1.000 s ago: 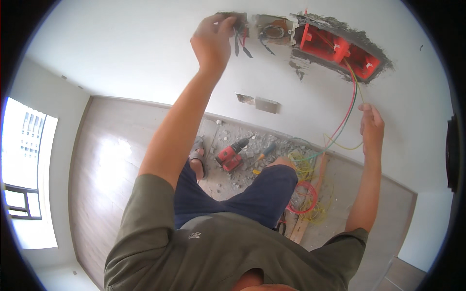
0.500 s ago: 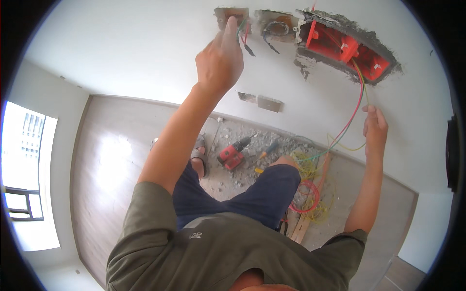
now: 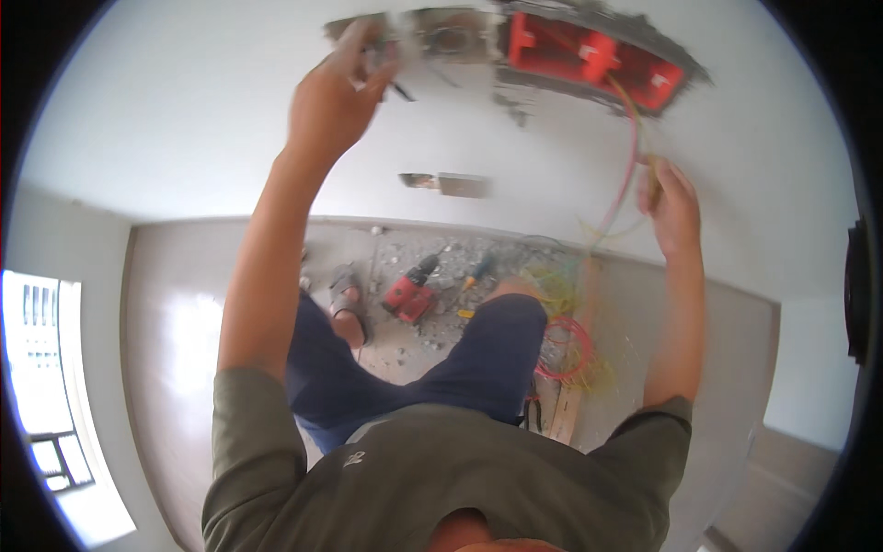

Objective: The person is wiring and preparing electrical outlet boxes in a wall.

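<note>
My left hand (image 3: 336,103) is raised to the leftmost wall box (image 3: 372,20), its fingers at the opening. Thumb and fingers close around the short wires there, somewhat blurred by motion, and a black wire end (image 3: 402,91) sticks out below the thumb. Lower on the right, my right hand (image 3: 673,202) pinches a yellow-green wire (image 3: 647,147) that comes down out of the red double junction box (image 3: 596,57). A pink-red wire (image 3: 629,175) hangs from the same box, just left of that hand, and runs down toward the floor.
Between the boxes is another open wall box (image 3: 452,37). Lower on the wall is a small cutout beside a plate (image 3: 463,186). A red cordless drill (image 3: 409,293), a screwdriver (image 3: 478,269) and rubble lie on the floor, near a red wire coil (image 3: 587,354) and a wooden strip (image 3: 565,416).
The whole view has shifted, so the wall boxes sit farther left and higher. My left thumb now shows against the wires. My right hand still holds the yellow-green wire.
</note>
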Demonstrator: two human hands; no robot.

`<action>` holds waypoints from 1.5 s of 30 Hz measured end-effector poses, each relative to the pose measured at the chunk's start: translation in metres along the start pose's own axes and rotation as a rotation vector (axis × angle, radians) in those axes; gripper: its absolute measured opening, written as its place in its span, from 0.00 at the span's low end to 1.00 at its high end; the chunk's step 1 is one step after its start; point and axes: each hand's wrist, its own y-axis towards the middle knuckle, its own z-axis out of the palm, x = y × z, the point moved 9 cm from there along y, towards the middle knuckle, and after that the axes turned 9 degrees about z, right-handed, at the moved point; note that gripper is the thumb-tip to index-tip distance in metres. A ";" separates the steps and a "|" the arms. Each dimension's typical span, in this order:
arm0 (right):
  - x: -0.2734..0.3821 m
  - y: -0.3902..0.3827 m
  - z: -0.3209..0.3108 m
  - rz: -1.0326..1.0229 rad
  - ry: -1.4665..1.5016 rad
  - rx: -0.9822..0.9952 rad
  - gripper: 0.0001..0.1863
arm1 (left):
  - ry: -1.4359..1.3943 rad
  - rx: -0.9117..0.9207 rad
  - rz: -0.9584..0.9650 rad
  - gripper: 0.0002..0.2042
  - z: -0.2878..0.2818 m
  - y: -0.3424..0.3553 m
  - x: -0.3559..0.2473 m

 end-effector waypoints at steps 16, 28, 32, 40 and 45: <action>0.040 0.007 0.017 -0.213 -0.293 -0.202 0.11 | -0.105 -0.202 -0.108 0.15 -0.008 -0.028 0.018; 0.080 -0.015 0.014 -0.460 -0.871 -0.402 0.18 | -0.338 -0.327 -0.221 0.11 -0.022 -0.020 0.034; 0.072 -0.029 0.006 -0.394 -0.974 -0.406 0.18 | -0.450 -0.283 -0.284 0.11 -0.021 0.005 0.030; 0.051 -0.032 -0.032 -0.143 -0.935 -0.484 0.21 | -0.974 -0.243 -0.545 0.11 0.016 0.005 0.047; 0.046 -0.023 -0.034 -0.315 -0.905 -0.473 0.20 | -0.470 -0.436 -0.347 0.08 -0.015 -0.004 0.026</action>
